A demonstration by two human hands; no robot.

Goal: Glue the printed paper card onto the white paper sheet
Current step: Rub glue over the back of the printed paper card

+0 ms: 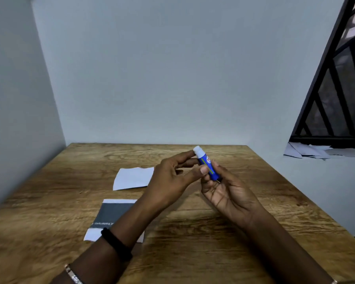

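Note:
A blue glue stick [207, 166] with a white cap is held above the wooden table [213, 222], tilted with the cap pointing up and away. My right hand [225, 193] grips its lower body. My left hand [172, 179] pinches the upper part near the cap with thumb and fingertips. The white paper sheet [134, 178] lies flat on the table, left of my hands. The printed paper card [111, 214], dark grey with white text and white borders, lies nearer to me; my left forearm covers its right part.
Grey walls close off the table at the back and left. At the right, a black metal window grille [336, 89] stands above a ledge with loose papers [316, 152]. A black band and a bracelet sit on my left wrist.

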